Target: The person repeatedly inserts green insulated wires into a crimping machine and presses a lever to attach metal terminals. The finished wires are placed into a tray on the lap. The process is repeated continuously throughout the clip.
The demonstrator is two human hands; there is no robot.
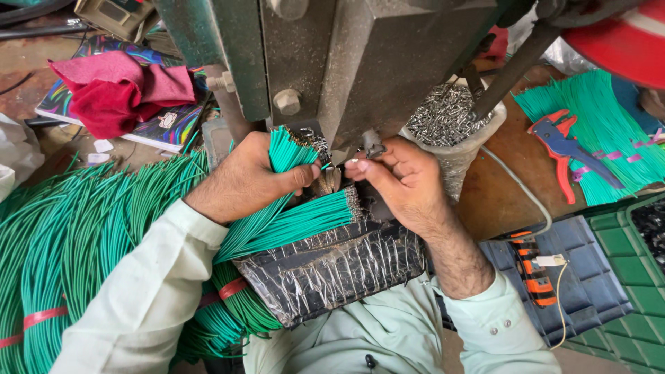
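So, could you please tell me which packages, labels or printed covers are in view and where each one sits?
Book: upper left under a red cloth, flat, glossy cover with rainbow swirls.
Label: on the book's cover, small, pale.
Bag: right of the press, clear plastic, full of small metal pieces.
Paper scraps: below the book, small, white.

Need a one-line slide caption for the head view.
Left hand grips a bundle of green wires while right hand feeds one at the press.

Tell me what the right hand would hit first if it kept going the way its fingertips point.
The right hand points up-left toward the left hand's thumb and the wire ends under the press. It would likely meet that thumb first, though depth is unclear.
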